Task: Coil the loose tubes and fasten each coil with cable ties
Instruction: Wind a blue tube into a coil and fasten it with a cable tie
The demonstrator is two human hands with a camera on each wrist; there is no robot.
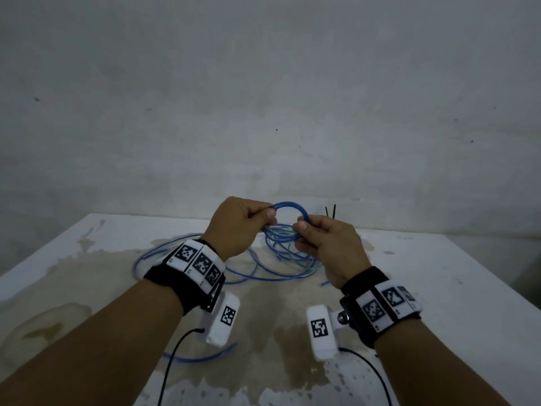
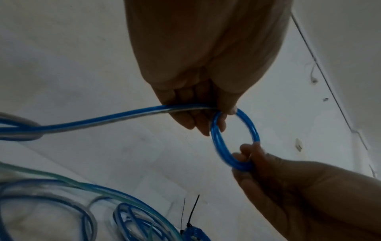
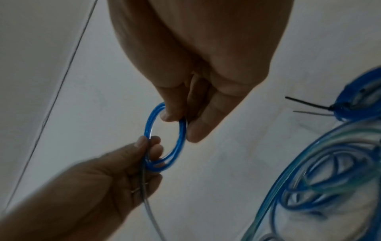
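Note:
A small coil of blue tube (image 1: 289, 205) hangs in the air over the table, held between both hands. My left hand (image 1: 257, 218) pinches its left side with thumb and curled fingers. My right hand (image 1: 304, 230) pinches its right side. In the left wrist view the coil (image 2: 235, 140) forms a tight ring, and the tube's free length (image 2: 103, 120) trails from the left hand (image 2: 206, 101) down to the pile. The right wrist view shows the right hand (image 3: 185, 114) on the ring (image 3: 167, 138). Loose blue and greenish tubes (image 1: 281, 259) lie tangled beneath.
A finished blue coil (image 3: 360, 101) with black cable tie tails (image 1: 332, 212) sticking up lies behind my right hand. The white, stained table (image 1: 439, 273) ends at a grey wall. One tube loop (image 1: 199, 357) lies near the front. Black camera leads (image 1: 172, 361) hang from both wrists.

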